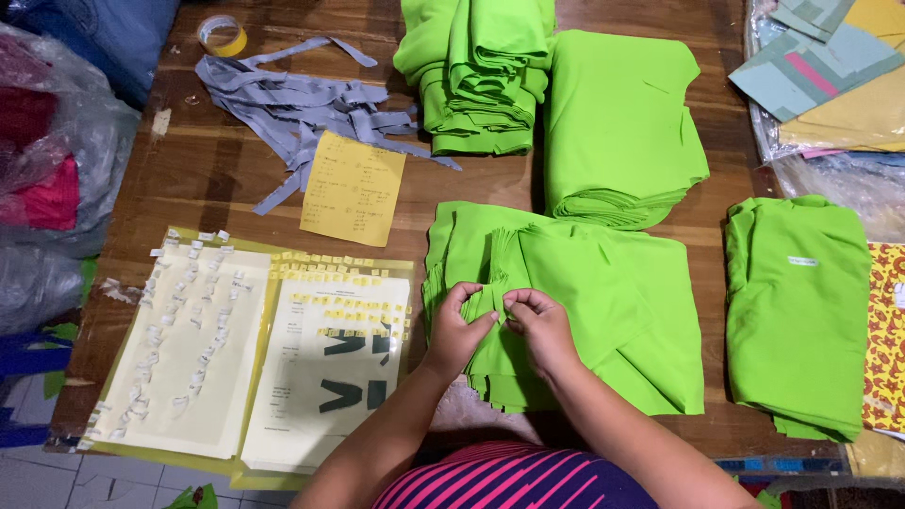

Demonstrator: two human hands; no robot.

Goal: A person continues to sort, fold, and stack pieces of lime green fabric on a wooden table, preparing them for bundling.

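Observation:
A stack of bright green cut fabric pieces (613, 302) lies on the wooden table (207, 170) in front of me. My left hand (457, 325) and my right hand (539, 325) meet at the stack's left part, both pinching a fold of the top green piece (498, 287) between fingers and thumbs. Just left of my hands lie cream sheets in a yellow sleeve (255, 358), covered with rows of small white and yellow labels.
More folded green fabric sits at the back (481, 75), back right (617, 123) and right (797, 302). Grey fabric strips (302, 104), a tape roll (222, 35) and a yellow note (353, 188) lie at the back left. Plastic bags of cloth (47, 160) stand left; coloured paper pieces (830, 66) far right.

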